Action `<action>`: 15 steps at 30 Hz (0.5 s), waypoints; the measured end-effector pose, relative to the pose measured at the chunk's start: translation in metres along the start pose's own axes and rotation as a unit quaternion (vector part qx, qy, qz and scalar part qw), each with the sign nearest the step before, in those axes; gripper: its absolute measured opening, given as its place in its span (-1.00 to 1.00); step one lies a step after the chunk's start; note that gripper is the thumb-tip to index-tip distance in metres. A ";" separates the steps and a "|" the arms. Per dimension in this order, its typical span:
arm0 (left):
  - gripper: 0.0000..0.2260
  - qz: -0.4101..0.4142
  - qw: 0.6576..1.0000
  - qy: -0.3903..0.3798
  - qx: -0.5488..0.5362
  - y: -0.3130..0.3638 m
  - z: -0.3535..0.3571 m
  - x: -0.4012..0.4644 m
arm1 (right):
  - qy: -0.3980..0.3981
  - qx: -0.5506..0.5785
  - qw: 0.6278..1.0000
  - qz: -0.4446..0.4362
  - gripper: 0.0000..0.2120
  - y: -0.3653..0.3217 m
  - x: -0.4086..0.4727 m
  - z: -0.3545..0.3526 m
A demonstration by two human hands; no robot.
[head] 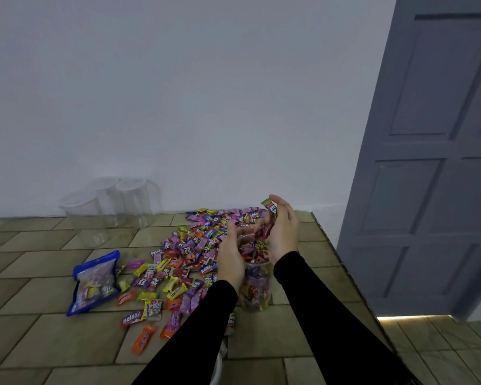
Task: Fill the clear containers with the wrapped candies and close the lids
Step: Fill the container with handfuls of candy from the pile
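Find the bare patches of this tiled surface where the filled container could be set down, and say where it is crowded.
Bare tiles lie between the empty clear containers and the blue candy bag, at the near left below the bag, and right of the container being filled toward the surface edge. Crowded: the candy pile from the wall to the left hand and right hand.

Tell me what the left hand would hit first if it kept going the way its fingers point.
Probably the candy pile beyond the container that the left hand flanks; depth is unclear.
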State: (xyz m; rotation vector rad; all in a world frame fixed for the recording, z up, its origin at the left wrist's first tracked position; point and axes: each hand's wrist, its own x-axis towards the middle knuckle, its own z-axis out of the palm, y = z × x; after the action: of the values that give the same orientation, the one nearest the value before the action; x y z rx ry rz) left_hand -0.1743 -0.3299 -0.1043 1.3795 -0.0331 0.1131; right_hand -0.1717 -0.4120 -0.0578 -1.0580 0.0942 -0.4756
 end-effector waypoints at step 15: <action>-0.65 0.001 0.999 0.017 -0.027 -0.021 -0.009 0.008 | -0.046 -0.050 0.998 0.001 -0.75 -0.001 -0.002 0.000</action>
State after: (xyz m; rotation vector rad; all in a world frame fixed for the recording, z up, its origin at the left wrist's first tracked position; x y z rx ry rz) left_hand -0.1647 -0.3243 -0.1254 1.3225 -0.0085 0.1366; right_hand -0.1741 -0.4110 -0.0569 -1.1757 0.0372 -0.4234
